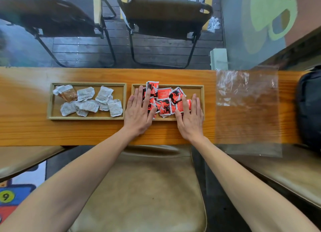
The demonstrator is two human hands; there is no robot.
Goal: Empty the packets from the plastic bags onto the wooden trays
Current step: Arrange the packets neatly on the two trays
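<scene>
Red-and-black packets (165, 101) are heaped in the right wooden tray (201, 99) on the counter (26, 127), flanked by the left hand (139, 113) and right hand (190, 117), laid flat with fingers straight. White crumpled packets (90, 101) fill the left tray (50, 101); a clear plastic bag (246, 99) is spread flat farther right

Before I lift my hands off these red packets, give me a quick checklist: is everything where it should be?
1. Red packets inside the right tray: not ok, one at the far rim pokes over the edge.
2. White packets inside the left tray: ok.
3. Plastic bag emptied: ok, it lies flat and clear on the table, right of the trays.
4. Left hand and right hand free: ok, both lie flat on the red pile, gripping nothing.
5. Second bag emptied: cannot tell, only one clear sheet is distinguishable.
</scene>
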